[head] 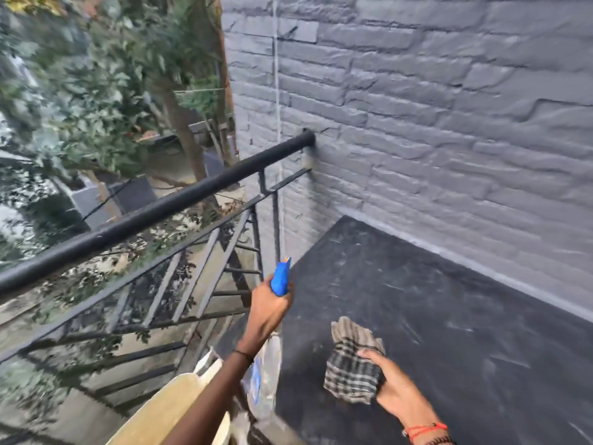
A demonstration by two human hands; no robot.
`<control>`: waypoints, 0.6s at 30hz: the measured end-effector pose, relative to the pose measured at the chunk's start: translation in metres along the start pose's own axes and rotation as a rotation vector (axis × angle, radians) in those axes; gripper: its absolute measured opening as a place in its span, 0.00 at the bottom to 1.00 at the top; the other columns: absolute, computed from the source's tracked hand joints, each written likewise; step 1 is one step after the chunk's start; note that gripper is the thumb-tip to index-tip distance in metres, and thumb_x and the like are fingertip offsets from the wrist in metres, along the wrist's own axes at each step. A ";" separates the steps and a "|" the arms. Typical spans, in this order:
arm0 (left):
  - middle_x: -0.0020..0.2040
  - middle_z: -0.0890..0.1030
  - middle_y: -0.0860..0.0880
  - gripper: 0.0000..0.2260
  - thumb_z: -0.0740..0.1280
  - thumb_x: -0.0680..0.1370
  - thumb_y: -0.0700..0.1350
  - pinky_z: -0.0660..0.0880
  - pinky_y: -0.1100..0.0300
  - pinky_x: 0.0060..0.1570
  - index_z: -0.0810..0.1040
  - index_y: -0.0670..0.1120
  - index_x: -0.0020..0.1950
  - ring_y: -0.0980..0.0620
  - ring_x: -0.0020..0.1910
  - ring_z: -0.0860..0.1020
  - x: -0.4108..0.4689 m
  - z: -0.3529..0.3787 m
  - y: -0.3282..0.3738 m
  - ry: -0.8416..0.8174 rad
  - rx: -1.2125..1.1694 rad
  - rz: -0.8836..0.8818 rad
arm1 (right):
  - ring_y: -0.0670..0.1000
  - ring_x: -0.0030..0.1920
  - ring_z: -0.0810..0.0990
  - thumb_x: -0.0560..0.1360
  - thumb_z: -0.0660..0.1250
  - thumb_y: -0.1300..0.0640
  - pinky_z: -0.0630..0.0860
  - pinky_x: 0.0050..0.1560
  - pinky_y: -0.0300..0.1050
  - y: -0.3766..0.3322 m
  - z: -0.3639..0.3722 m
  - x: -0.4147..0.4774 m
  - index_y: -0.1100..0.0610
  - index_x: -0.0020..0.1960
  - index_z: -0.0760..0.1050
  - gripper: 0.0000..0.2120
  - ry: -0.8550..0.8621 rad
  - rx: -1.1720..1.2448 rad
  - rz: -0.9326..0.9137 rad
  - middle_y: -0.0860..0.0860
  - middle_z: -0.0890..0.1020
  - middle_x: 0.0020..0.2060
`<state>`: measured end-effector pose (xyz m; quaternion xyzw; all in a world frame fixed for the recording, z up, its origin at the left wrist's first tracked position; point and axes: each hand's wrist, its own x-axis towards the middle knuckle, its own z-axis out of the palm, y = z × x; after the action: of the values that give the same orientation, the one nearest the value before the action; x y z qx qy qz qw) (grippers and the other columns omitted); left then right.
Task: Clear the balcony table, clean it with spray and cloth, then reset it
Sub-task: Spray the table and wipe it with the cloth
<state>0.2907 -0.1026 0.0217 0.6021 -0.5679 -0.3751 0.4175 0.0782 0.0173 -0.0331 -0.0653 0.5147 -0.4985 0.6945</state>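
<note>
Left hand reaches forward, fingers wrapped round the blue plastic spray bottle head at the dark scuffed table's edge — right hand clutches a bunched checked cloth on the tabletop.

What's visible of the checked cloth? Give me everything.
The checked cloth is soft woven fabric, dark grey and off-white plaid, with a striped brownish end pointing away. It is crumpled and bunched. The right hand grips its near edge, fingers curled over it, above the near-left part of the dark table; whether it touches the top is unclear. The spray bottle in the left hand is apart from it.
</note>
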 end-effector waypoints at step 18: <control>0.35 0.78 0.45 0.13 0.73 0.73 0.50 0.71 0.58 0.38 0.78 0.41 0.40 0.52 0.30 0.73 0.101 0.187 0.067 -0.254 0.000 -0.137 | 0.60 0.49 0.83 0.73 0.65 0.67 0.76 0.57 0.59 -0.106 -0.105 0.029 0.64 0.57 0.78 0.12 0.135 0.243 -0.046 0.63 0.83 0.52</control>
<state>0.1002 -0.2180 0.0171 0.5872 -0.5739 -0.4758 0.3155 -0.0708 -0.0125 -0.0359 0.0413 0.4942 -0.5762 0.6497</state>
